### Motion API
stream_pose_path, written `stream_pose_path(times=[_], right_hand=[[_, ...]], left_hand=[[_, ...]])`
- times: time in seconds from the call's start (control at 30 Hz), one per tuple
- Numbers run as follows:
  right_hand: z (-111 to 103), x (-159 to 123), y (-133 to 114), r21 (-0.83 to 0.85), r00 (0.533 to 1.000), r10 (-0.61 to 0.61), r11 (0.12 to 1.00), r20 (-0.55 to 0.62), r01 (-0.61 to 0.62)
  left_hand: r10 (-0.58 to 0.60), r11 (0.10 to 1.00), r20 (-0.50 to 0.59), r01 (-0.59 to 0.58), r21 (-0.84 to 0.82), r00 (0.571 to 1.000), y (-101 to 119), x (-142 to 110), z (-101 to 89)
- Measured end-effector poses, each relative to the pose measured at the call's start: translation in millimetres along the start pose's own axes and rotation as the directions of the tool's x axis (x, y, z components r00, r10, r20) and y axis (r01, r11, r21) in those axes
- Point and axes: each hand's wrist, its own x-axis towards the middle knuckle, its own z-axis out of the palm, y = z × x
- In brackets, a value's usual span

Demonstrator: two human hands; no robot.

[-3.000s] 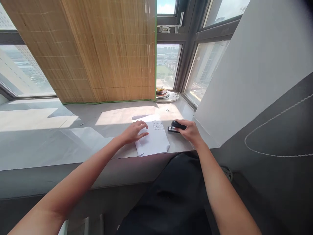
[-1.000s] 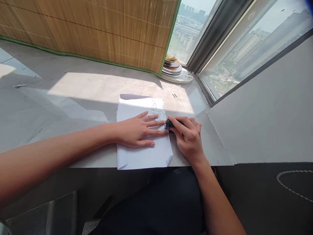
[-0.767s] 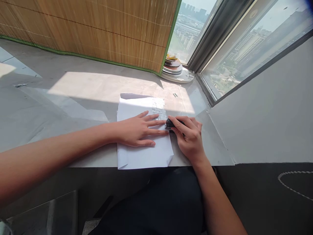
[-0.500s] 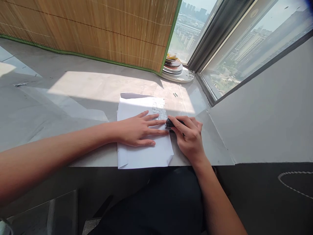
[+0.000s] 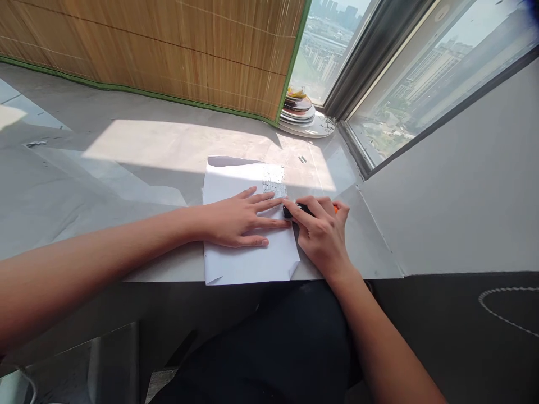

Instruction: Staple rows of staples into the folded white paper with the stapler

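White paper (image 5: 252, 266) lies near the front edge of the counter, its lower right corner curled up. Flat on it rests my left hand (image 5: 236, 220), fingers spread, with fingertips close to the sheet's right edge. A dense patch of staples (image 5: 273, 178) shows in the paper just beyond those fingertips. My right hand (image 5: 322, 235) is wrapped round a black stapler (image 5: 288, 212), whose head sits over the paper's right edge between two left fingertips. An orange bit shows at the stapler's back end; the hand hides most of its body.
Two short staple strips (image 5: 302, 159) lie on the counter (image 5: 164, 140) beyond the paper. Stacked plates (image 5: 305, 126) stand in the window corner beside a bamboo blind (image 5: 168, 50). A white wall (image 5: 455, 185) bounds the right side.
My right fingers have pressed down over the stapler, and its orange back end has come into sight. The left hand stays spread on the paper. The view has shifted slightly.
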Motion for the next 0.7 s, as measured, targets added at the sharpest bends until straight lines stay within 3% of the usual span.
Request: stream_pose_path(times=[0.23, 0.5, 0.7], right_hand=[[0, -2, 7, 0.130, 0.980, 0.151, 0.982, -0.126, -0.135], [0, -2, 9, 0.160, 0.940, 0.282, 0.954, -0.194, -0.253], [0, -7, 17, 0.180, 0.882, 0.400, 0.914, -0.250, -0.364]], left_hand=[[-0.045, 0.999, 0.030, 0.045, 0.010, 0.999, 3, 1, -3.1], [0.001, 0.999, -0.006, 0.000, 0.046, 1.000, 0, -1, -0.3], [-0.009, 0.998, 0.008, 0.008, 0.058, 1.000, 0, 0, -0.6]])
